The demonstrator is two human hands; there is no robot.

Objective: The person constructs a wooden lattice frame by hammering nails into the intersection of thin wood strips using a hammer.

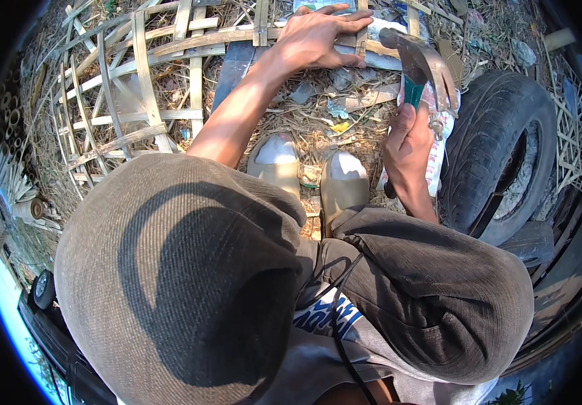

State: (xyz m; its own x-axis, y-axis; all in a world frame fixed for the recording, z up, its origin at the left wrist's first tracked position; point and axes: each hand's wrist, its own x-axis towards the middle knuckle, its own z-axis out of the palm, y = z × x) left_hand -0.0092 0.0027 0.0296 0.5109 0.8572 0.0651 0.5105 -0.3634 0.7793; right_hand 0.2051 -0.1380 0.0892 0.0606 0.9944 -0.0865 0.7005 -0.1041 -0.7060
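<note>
A lattice of split bamboo strips spreads across the ground in front of me and to the left. On its right part lies my left hand, fingers stretched out over a crossing of the strips. My right hand is closed round the green handle of a claw hammer. The hammer's metal head is raised to the right of my left hand, apart from it. Beneath the lattice near my left forearm shows a dark flat board. Whether a nail is under my left fingers is hidden.
An old tyre lies to the right, beside a printed plastic sheet. Another woven lattice stands beyond it. Bundled bamboo poles are at the far left. My sandalled feet rest on straw and litter between my bent knees.
</note>
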